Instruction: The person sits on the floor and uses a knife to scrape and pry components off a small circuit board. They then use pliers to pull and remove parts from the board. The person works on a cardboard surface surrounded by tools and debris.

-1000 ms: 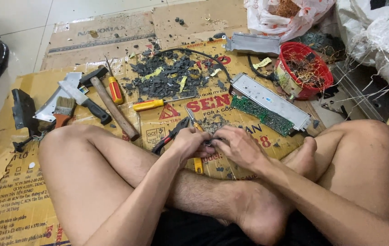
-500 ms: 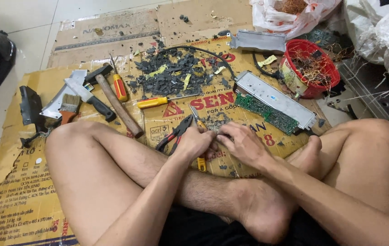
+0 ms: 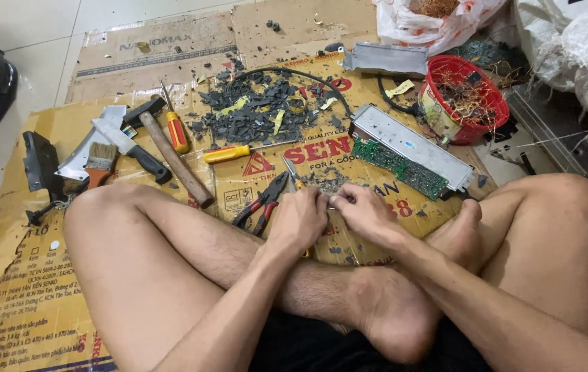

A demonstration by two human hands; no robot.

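nearest the camera the person sat cross-legged on flattened cardboard, and both hands met just over the shins. the left hand was curled shut around a tool with a yellow grip, whose tip poked out above the knuckles; the right hand pinched closed on a small dark part held between the two hands, too small and too covered to tell what it was. by the look of it that part was light, stiff and brittle, likely to snap or flick away rather than bend, so it seemed best held by its edges with the fingertips close to where the tool bit

just beside the left hand lay red-handled pliers on the cardboard. a little farther out sat a green circuit board against a long grey metal casing, and to the left a wooden-handled hammer, a paintbrush and a yellow-handled screwdriver. beyond these a heap of dark broken plastic pieces was spread, with an orange-handled screwdriver near it. farthest off stood a red basket of tangled wire and another grey metal casing
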